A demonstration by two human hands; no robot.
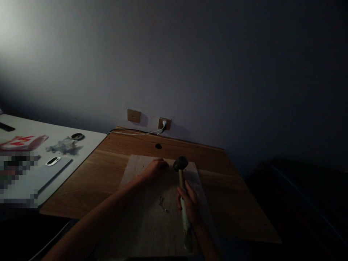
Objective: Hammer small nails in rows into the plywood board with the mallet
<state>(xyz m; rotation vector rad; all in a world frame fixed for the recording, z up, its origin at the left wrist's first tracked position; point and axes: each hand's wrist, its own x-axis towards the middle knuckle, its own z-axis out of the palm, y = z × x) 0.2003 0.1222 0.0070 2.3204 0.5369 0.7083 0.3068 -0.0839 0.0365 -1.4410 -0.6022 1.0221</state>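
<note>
My right hand (189, 201) is wrapped round the handle of a mallet (184, 214), which has a dark, rounded head and a pale grip. The mallet's head is up near the far right of a pale wooden board (146, 224). Close to the left of that head, my left hand (156, 168) rests low over the board's far part, fingers drawn together. Anything in its fingertips is too dark and small to make out. Several small metal nails or screws (162, 204) lie loose on the board between my forearms.
The board lies on a brown wooden table (217, 185) with a round cable hole (158, 146). Behind it, white and black cables run to a wall socket (165, 124). At left, a white table (89, 139) carries a crumpled plastic bag (63, 145), a round dark lid and a flat grey device.
</note>
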